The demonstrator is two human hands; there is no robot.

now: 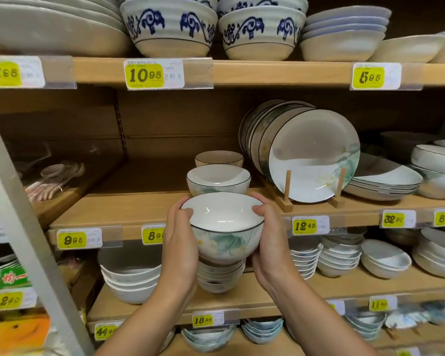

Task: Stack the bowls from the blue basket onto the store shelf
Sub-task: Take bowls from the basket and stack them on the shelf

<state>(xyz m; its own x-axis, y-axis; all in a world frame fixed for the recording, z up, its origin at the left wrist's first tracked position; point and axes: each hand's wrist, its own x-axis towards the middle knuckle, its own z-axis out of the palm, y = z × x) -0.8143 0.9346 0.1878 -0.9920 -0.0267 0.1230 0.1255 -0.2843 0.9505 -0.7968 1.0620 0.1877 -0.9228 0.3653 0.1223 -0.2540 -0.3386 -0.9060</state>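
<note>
Bowl, floral, black-rimmed, cupped between left hand and right hand, fingers curled round its sides, just off the shelf front edge. Two like bowls already stand at 12 o'clock; blue basket unseen, remainder unknown. Bare shelf room at 10 o'clock; plate rack crowds 2 o'clock.

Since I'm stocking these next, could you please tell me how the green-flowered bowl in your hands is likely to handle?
The bowl shines like glazed ceramic, so it is probably rigid, slippery and breakable against the shelf. Its base looks narrower than its rim, so it may tip if nudged.
</note>
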